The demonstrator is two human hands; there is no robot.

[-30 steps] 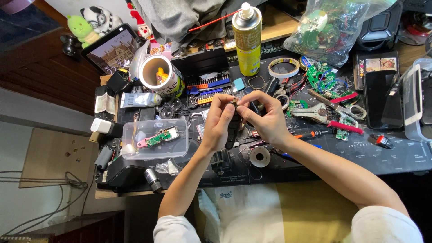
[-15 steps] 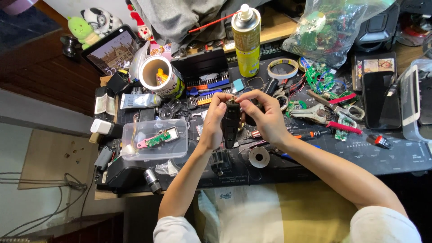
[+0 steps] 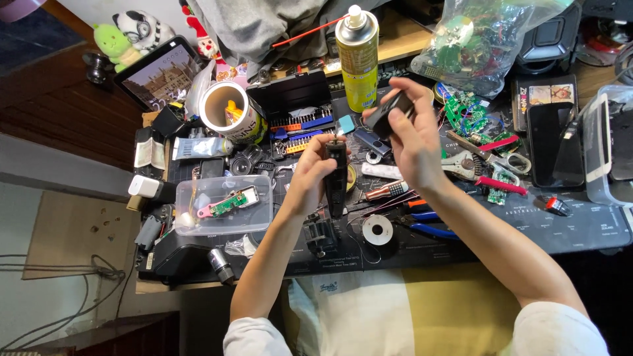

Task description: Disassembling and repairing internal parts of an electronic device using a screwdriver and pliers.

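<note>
**Two black pieces, one in each hand**

My left hand (image 3: 310,178) is wrapped around a long black casing (image 3: 336,179), which stands nearly upright above the dark work mat (image 3: 580,231), its top end poking out above my fingers and its lower end hanging below my palm. The grip is a full closed fist on it.

My right hand (image 3: 412,135) is raised higher and further back, near the yellow spray can (image 3: 357,59). It pinches a smaller black cap (image 3: 389,113) between thumb and fingertips, tilted, with the cap's end toward the can. The two black pieces are apart, not touching.

Below my left hand, a black round part (image 3: 321,235) sits on the mat, and just beside it lies a spool of solder (image 3: 378,229). Blue-handled pliers (image 3: 428,224) lie under my right forearm, and a small screwdriver (image 3: 389,191) lies between my hands, lower down.

To the left is a clear plastic box (image 3: 224,206) with a green circuit board (image 3: 231,201) inside. Behind it stands an open tube-shaped tin (image 3: 227,109), and next to that a case of screwdriver bits (image 3: 303,128). On the right of the mat lie red-handled snips (image 3: 491,161), a black phone (image 3: 550,135) face up, and further back a clear bag of green boards (image 3: 488,39).
</note>
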